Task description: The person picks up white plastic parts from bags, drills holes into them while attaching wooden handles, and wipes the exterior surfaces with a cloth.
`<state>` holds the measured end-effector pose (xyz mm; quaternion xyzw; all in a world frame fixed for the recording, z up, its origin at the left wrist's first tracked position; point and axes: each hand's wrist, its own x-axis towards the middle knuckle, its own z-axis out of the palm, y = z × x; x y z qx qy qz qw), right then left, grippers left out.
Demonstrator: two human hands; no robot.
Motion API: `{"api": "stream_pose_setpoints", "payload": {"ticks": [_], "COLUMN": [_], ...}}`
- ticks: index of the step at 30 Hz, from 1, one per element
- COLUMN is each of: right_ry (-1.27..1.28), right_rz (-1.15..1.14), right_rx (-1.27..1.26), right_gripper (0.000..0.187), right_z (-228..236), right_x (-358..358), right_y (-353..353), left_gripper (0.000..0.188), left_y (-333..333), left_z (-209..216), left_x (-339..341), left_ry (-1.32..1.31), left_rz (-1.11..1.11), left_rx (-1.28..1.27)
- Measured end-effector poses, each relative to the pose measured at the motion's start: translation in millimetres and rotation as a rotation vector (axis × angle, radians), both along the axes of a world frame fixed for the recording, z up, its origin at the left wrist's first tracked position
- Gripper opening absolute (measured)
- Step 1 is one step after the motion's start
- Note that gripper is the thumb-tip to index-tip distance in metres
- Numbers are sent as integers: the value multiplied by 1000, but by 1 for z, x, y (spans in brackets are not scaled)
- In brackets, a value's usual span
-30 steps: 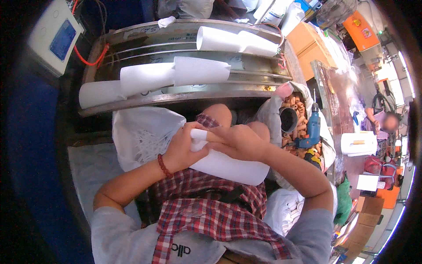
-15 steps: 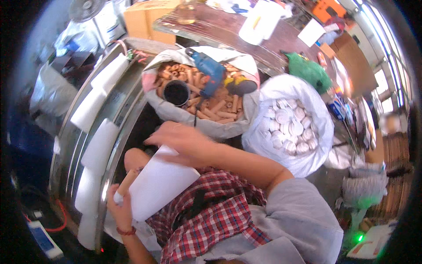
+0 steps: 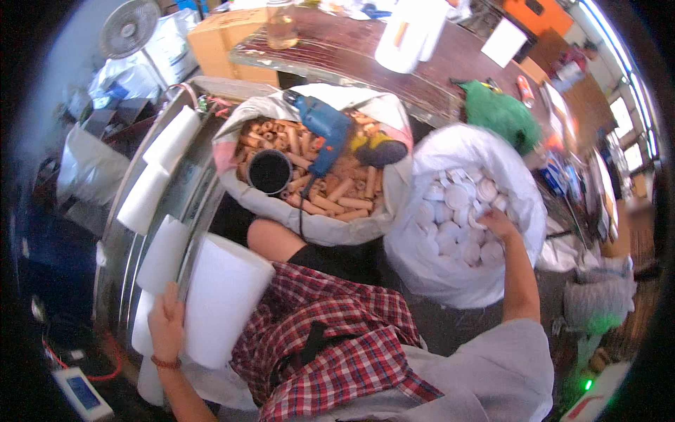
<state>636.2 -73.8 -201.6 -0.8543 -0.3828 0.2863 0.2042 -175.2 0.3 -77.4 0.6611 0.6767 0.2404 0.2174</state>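
Right hand (image 3: 496, 224) has reached into one cap sack (image 3: 520, 204), grip unclear; left hand (image 3: 166, 325) grips one roll (image 3: 223, 299).

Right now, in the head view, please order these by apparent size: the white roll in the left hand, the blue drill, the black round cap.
1. White roll, though it lies nearest the camera.
2. Blue drill.
3. Black round cap.

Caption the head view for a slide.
Left hand holds a white roll; right hand reaches into a bag of caps.

Left hand (image 3: 166, 325) holds white roll (image 3: 223, 299); right hand (image 3: 496, 224) in cap sack (image 3: 478, 271).
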Motion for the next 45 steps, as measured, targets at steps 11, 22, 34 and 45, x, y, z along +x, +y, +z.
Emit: {"api": "stream_pose_setpoints", "payload": {"ticks": [11, 22, 34, 45], "right_ry": [-555, 108, 155, 41], "right_rz": [376, 1325, 1260, 1106], "right_rx": [106, 850, 641, 842], "right_gripper": [64, 68, 48, 26], "right_z": [109, 184, 167, 152], "right_x": [-133, -580, -659, -661], "right_y": [68, 150, 151, 166], "left_gripper": [3, 11, 18, 21], "left_y": [-7, -19, -38, -40], "left_z": [-91, -62, -50, -44], "left_x": [-31, 21, 15, 17], "left_ry": [-1553, -1926, -1788, -1849], "left_rz": [627, 677, 836, 805], "left_rx": [206, 301, 472, 484]}}
